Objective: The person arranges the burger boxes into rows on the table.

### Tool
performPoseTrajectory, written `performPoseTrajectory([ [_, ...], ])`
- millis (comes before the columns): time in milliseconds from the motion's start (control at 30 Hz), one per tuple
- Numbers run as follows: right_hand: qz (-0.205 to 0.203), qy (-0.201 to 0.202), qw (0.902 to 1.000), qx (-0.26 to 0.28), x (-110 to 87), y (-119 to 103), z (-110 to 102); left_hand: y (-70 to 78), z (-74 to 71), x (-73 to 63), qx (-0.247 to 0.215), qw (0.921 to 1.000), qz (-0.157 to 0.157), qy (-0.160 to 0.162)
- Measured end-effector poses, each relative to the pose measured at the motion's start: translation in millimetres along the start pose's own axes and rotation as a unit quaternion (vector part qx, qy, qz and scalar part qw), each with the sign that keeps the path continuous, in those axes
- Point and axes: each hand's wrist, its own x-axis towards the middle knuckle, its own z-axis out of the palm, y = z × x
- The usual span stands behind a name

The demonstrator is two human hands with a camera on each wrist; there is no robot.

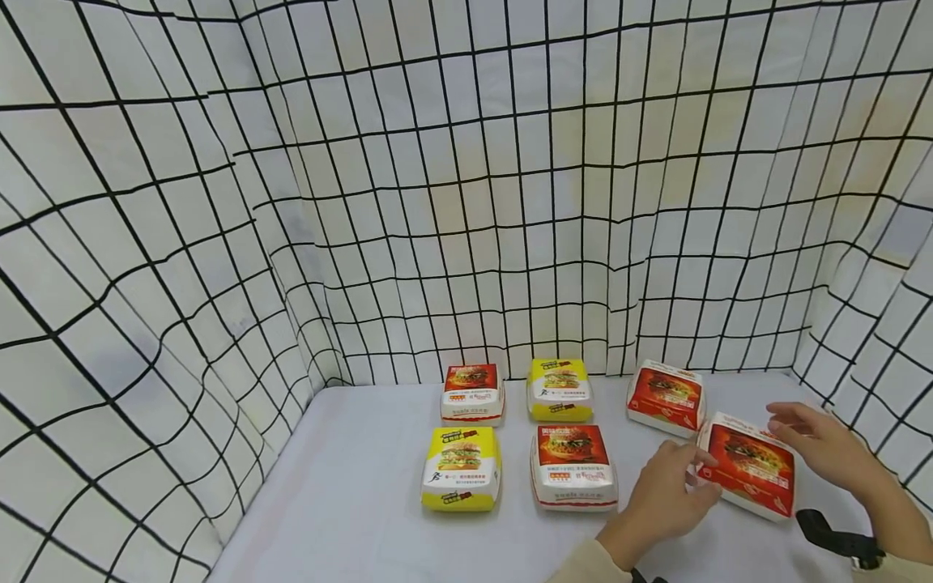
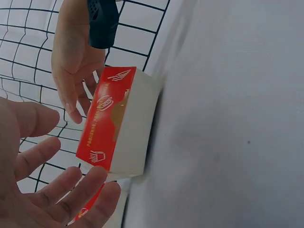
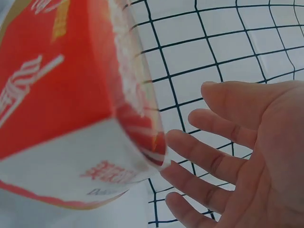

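A red and white burger box (image 1: 751,465) with a burger picture on its lid sits at the right of the table, between my two hands. My left hand (image 1: 666,494) is at its left side, fingers loosely spread; in the left wrist view they reach toward the box's red side (image 2: 105,121). On the opposite side is my right hand (image 1: 827,445), its fingers apart and bent only slightly. In the right wrist view its fingertips come close to the box corner (image 3: 137,137); whether they touch it I cannot tell. Neither hand grips the box.
Just behind stands another red box (image 1: 666,398). To the left are a red box (image 1: 574,468), a yellow box (image 1: 461,470), and behind these a yellow box (image 1: 560,390) and a red box (image 1: 472,394). White walls with black grid lines (image 1: 510,202) border the white table (image 1: 342,486).
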Motion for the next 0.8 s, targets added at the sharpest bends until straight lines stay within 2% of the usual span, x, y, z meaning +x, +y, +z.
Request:
performPoseTrajectory([
  [133, 0.010, -0.009, 0.9999, -0.001, 3.3, 9, 2, -2.9, 9.8, 2.6, -0.002, 0.9989, -0.044, 0.015],
  [233, 0.022, -0.018, 0.9996, 0.000, 3.8, 14, 3, -4.3, 16.3, 3.4, 0.003, 0.9977, -0.062, 0.026],
  [500, 0.029, -0.054, 0.9981, 0.008, 7.1, 18, 5, -10.5, 25.5, 3.8, 0.063, 0.9975, -0.032, 0.009],
  [633, 0.031, -0.069, 0.9971, 0.012, 7.5, 18, 5, -10.9, 26.5, 2.6, 0.068, 0.9969, -0.041, -0.002],
  [800, 0.029, -0.087, 0.9956, 0.017, 6.1, 15, 4, -7.1, 25.1, -0.6, 0.066, 0.9961, -0.058, 0.000],
])
